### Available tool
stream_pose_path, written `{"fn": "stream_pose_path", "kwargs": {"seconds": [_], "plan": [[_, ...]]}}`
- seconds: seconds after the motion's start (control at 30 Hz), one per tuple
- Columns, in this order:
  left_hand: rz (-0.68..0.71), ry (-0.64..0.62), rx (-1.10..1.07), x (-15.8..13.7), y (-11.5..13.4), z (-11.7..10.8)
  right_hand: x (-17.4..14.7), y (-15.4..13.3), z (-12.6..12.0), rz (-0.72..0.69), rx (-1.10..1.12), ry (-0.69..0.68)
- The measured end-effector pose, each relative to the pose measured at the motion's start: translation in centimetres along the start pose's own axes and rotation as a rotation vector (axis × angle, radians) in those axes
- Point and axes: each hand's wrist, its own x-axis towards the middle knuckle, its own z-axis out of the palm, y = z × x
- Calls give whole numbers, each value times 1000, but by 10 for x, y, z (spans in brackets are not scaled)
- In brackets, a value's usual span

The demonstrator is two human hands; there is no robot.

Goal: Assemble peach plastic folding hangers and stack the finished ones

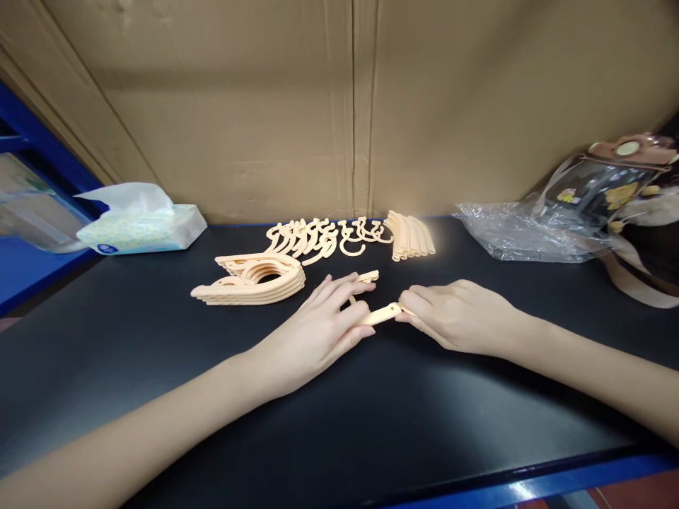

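Over the middle of the black table, my left hand (323,325) is closed around a cream plastic hanger piece (380,315), its two ends poking out past the fingers. My right hand (450,314) is pinched at the near end of that piece, on a small cream part mostly hidden by the fingers. A stack of cream curved hanger frames (249,286) lies left of my left hand. Beyond the hands are a row of curved arm pieces (305,240), several loose hooks (353,244) and a bunch of cream tubes (411,237).
A tissue pack (143,230) stands at the back left, near a blue shelf frame (32,141). Crumpled clear plastic (530,233) and a clear drink bottle (599,187) with a strap lie at the right. Cardboard (238,106) walls off the back.
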Motion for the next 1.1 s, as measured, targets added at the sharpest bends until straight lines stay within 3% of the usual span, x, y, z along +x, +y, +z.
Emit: {"fn": "stream_pose_path", "kwargs": {"seconds": [0.23,0.73,1.1], "plan": [[8,-7,26,0,0,1,-1,1,0,-36,-77,39],[4,-4,-4,-1,1,0,0,0,2,7,79,-31],[20,7,7,-1,-1,2,0,0,2,-68,-91,51]]}}
